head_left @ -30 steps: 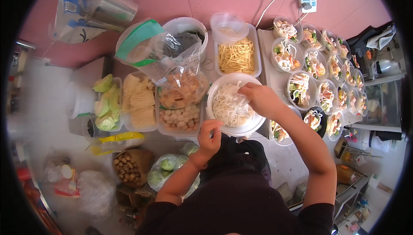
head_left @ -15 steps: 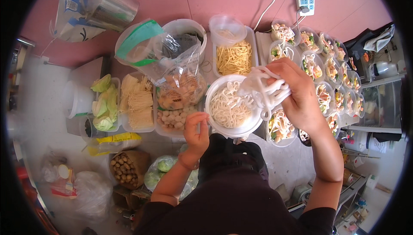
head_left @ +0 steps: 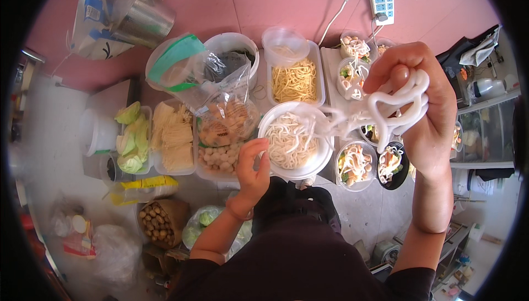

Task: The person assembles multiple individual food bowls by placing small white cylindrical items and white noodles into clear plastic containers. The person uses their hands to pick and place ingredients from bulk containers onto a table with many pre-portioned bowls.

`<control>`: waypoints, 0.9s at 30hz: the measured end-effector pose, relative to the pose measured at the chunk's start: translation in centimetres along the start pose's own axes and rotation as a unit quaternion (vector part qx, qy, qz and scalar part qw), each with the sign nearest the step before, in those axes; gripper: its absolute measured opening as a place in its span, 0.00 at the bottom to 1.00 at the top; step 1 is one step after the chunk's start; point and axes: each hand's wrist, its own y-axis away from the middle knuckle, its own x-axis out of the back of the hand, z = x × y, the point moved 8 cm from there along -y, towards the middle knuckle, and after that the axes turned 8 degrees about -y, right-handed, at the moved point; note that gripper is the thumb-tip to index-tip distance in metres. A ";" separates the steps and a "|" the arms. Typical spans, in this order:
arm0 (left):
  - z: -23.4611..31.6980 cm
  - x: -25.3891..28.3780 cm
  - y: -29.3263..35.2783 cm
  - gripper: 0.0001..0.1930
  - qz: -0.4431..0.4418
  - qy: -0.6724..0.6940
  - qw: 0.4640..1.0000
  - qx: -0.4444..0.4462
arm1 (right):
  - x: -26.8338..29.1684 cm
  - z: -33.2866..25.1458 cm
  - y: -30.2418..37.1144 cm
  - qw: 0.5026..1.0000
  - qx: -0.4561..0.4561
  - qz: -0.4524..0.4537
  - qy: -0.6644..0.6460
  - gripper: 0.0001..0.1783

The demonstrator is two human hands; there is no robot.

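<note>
My right hand [head_left: 433, 116] grips a looped bunch of thick white noodles [head_left: 390, 115] and is raised over the filled clear bowls on the right. Some strands trail leftward, blurred, to the round white tub [head_left: 325, 156], where more white noodles [head_left: 289, 145] lie. At the tub's lower left rim is my left hand [head_left: 252, 177], its fingers curved and the thumb apart, holding nothing. Just below my right hand stand a clear bowl of noodles and toppings [head_left: 356, 164] and a black bowl [head_left: 392, 164] with similar food.
Behind the tub is a container of yellow noodles [head_left: 295, 80]. Left of it sit small pale balls [head_left: 217, 158], a plastic bag [head_left: 228, 119], enoki mushrooms [head_left: 175, 136] and leafy greens [head_left: 134, 141]. A power strip [head_left: 382, 4] hangs on the pink wall. Below is a sack of potatoes [head_left: 158, 221].
My right hand has moved right and up from beside the tub, with the noodles stretching out from it. My left hand stays near the tub's rim.
</note>
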 end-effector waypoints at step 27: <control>-9.3 -17.6 2.5 0.36 -0.533 -0.465 0.698 -0.113 | 31.7 7.8 22.8 0.935 -0.259 0.242 -0.002 0.10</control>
